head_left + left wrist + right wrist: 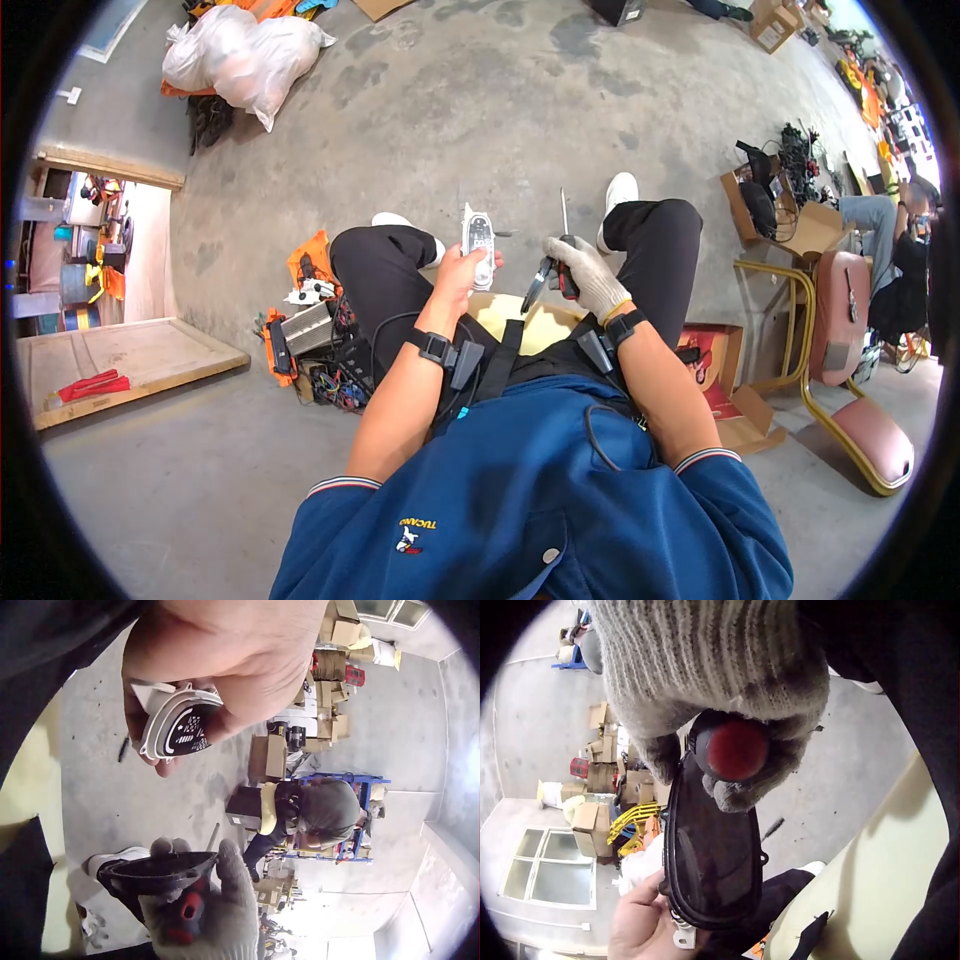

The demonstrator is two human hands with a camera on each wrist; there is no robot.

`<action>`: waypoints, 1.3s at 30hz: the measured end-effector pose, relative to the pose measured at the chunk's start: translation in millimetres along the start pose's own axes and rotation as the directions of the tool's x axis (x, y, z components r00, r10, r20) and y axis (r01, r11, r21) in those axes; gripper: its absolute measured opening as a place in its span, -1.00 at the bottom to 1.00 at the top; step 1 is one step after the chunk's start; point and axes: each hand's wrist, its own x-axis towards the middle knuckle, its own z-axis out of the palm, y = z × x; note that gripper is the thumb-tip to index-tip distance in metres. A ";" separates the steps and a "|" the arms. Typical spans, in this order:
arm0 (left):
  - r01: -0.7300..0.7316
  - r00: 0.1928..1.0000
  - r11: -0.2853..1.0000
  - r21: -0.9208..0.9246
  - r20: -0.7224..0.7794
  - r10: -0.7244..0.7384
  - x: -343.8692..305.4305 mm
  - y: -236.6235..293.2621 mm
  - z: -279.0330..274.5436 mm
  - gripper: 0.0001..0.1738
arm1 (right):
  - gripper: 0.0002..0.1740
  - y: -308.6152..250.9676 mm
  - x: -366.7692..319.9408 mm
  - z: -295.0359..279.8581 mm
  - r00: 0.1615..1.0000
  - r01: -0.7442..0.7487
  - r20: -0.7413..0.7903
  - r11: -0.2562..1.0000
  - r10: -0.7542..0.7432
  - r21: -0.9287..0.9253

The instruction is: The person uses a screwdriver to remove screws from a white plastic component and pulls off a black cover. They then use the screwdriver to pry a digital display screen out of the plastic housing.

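Observation:
My bare left hand (457,278) grips a white-framed piece (480,235); its dark face with white markings shows in the left wrist view, between thumb and fingers (232,652). Across from it, my gloved right hand (592,280) holds a screwdriver (564,212), shaft pointing away from me, and a dark oval cover (536,286). The screwdriver's red handle end (737,751) and the glossy cover (714,855) fill the middle of the right wrist view. Overlap there hides most of the white piece; the head view shows the two pieces apart.
Electronic parts (325,345) lie on the floor left of my legs. Yellow material (545,335) is between my thighs. A pink chair (840,310) and an open red-lined box (715,375) stand to the right. A small dark object (124,750) lies on the floor ahead.

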 end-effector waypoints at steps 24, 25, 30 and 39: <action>0.072 0.962 0.992 0.105 0.254 -0.097 -4.6 -8.0 6.9 -0.67 | -0.62 0.1 3.0 10.1 0.993 0.100 0.055 0.993 -0.104 0.068; 0.068 0.952 0.989 0.134 0.287 -0.104 -5.0 -7.1 7.0 -0.64 | -0.61 0.9 4.1 10.4 0.992 0.109 0.053 0.992 -0.113 0.062; 0.072 0.945 0.987 0.141 0.306 -0.113 -9.7 -3.7 11.3 -0.62 | -0.57 3.2 7.1 8.7 0.991 0.113 0.060 0.992 -0.116 0.063; 0.063 0.924 0.980 0.190 0.360 -0.130 -16.8 1.2 16.0 -0.58 | -0.57 -4.0 0.3 13.5 0.994 0.101 0.041 0.991 -0.105 0.084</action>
